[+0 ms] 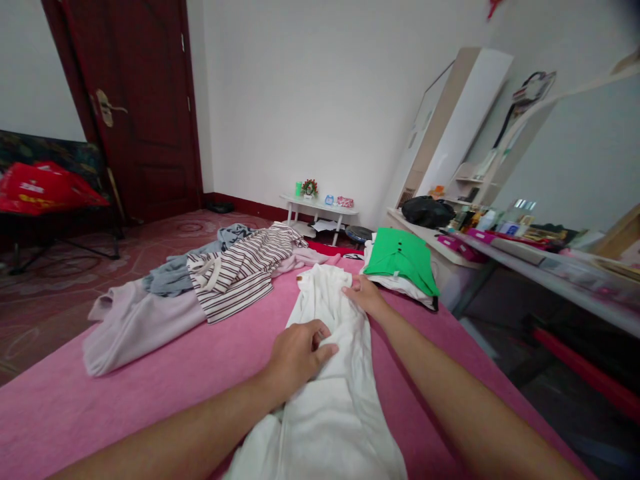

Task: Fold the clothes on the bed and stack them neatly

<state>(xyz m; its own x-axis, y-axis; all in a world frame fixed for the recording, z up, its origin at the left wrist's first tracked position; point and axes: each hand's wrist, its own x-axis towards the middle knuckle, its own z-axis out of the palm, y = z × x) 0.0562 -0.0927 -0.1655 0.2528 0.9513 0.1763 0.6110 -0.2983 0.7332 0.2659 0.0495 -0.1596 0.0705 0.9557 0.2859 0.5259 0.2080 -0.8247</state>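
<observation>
White garment [327,407] lies long on pink bed cover [150,400], near green shirt [403,257]. Our left hand [299,352] curls fingers on fold in middle; right hand [365,295] pinches top edge. We think it's soft, light, floppy, so grab by edges.

From here the bed [240,360] is pink all over, smooth and bare along its near left. Down the middle lies a white garment [330,400], stretched lengthwise from the near edge toward the far end. To its left is a loose heap: a striped top [245,270] lies partly over a pale lilac piece [135,320] (which spreads toward the bed's left edge), with a grey-blue garment [173,273] bunched behind them. At the far right corner sits a folded pile [400,285], with a green shirt [403,257] on top, just beside the white garment.
</observation>
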